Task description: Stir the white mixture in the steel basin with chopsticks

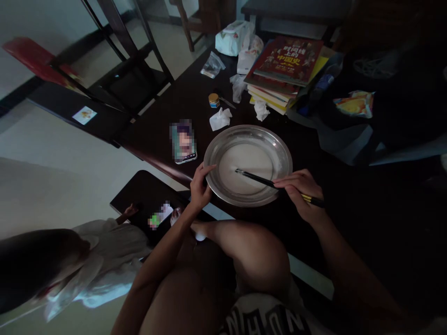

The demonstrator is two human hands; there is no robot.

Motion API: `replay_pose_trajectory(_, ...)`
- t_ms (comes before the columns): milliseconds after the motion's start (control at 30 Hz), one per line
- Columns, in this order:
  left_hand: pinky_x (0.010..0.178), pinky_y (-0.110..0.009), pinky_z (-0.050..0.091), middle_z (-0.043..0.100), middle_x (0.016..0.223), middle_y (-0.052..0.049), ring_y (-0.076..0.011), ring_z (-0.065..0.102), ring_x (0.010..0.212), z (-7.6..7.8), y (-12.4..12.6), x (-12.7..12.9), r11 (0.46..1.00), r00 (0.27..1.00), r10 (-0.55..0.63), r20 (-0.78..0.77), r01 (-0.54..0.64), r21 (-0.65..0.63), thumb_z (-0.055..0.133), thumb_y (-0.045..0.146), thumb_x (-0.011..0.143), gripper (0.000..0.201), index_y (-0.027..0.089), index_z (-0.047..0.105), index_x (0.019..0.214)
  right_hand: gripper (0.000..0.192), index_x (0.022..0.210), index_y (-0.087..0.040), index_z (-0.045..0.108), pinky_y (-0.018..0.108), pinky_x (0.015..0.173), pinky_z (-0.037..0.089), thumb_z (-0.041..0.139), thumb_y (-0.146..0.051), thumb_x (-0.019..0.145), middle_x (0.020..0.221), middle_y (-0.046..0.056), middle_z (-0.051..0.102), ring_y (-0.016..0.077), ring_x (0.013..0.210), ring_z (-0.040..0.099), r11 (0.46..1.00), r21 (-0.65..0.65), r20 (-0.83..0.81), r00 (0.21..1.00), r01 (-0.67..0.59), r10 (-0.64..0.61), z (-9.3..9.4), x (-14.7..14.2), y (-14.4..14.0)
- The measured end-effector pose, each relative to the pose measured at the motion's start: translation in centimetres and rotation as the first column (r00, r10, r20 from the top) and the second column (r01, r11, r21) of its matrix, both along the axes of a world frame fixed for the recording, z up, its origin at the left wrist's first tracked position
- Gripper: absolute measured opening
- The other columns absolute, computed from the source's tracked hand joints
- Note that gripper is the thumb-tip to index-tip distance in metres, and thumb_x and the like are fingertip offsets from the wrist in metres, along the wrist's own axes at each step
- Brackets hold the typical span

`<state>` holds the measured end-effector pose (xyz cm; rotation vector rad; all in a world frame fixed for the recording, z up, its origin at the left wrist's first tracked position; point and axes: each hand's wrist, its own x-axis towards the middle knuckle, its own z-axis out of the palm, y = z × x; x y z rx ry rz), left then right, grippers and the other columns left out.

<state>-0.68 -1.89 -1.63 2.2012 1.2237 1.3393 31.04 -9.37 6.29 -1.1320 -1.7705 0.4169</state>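
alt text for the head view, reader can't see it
A person's right-hand grip holds what look like black chopsticks, tips in an off-white substance in a metal basin, while the left-hand grip holds its rim. The basin sits on a dark table near a phone and books. Another person is at lower left.

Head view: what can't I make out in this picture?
Metal basin: in the head view, its pale contents hide the bottom.
Black stick: head view, the right hand covers part of it.
Phone on the table: head view, its screen is blurred by blocky pixels.
Wrapped white bag: head view, its own wrapping hides anything inside.
Clothing lettering: head view, cut off by the bottom edge.
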Motion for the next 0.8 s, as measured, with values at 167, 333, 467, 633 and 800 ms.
replay_pose_trajectory(167,0.101,-0.043,0.056,0.068,0.129,-0.013,-0.0260,0.065,0.124,0.03,0.03,0.08,1.000,1.000,0.001,0.016,-0.001,0.024,0.046,0.049,0.103,0.042,0.022,0.063,0.130,0.028,0.100,-0.031,0.077,0.041,0.074,0.052,0.051,-0.023,0.102,0.090,0.000,0.082,0.0200,0.082,0.070,0.999,0.014,-0.068,0.997,0.043,-0.042,0.04,0.01,-0.03)
replay_pose_trajectory(333,0.101,-0.043,0.055,0.067,0.132,-0.013,-0.0262,0.065,0.124,0.10,0.01,0.07,1.000,0.999,-0.015,0.042,0.014,0.018,0.050,0.045,0.102,0.038,0.024,0.062,0.132,0.025,0.102,-0.031,0.077,0.042,0.079,0.051,0.054,-0.021,0.100,0.095,-0.001,0.083,0.0187,0.084,0.073,0.999,0.033,0.024,1.000,-0.010,0.009,0.14,-0.06,0.06)
replay_pose_trajectory(467,0.102,-0.044,0.055,0.066,0.132,-0.013,-0.0265,0.064,0.125,0.14,-0.03,0.05,1.000,1.000,-0.010,0.019,0.010,0.003,0.047,0.048,0.102,0.041,0.023,0.062,0.131,0.028,0.103,-0.031,0.077,0.041,0.076,0.050,0.051,-0.021,0.101,0.090,-0.001,0.082,0.0203,0.083,0.070,0.998,0.040,-0.042,0.998,0.052,-0.051,0.03,0.06,-0.01)
replay_pose_trajectory(633,0.100,-0.044,0.057,0.067,0.131,-0.014,-0.0258,0.066,0.122,0.04,0.00,0.08,0.999,1.000,0.028,-0.006,-0.028,-0.021,0.045,0.049,0.102,0.042,0.022,0.063,0.129,0.026,0.104,-0.032,0.078,0.042,0.080,0.052,0.054,-0.023,0.100,0.095,-0.002,0.083,0.0193,0.084,0.073,0.999,0.022,0.002,0.999,-0.033,0.033,0.12,-0.07,0.03)
replay_pose_trajectory(800,0.100,-0.043,0.057,0.067,0.131,-0.014,-0.0260,0.066,0.123,0.08,0.04,0.08,1.000,1.000,0.011,-0.002,-0.011,0.011,0.046,0.046,0.102,0.040,0.022,0.063,0.129,0.029,0.103,-0.032,0.078,0.043,0.076,0.052,0.050,-0.025,0.102,0.091,0.000,0.082,0.0212,0.082,0.070,0.999,0.017,-0.045,0.998,0.044,-0.044,0.16,0.05,-0.07)
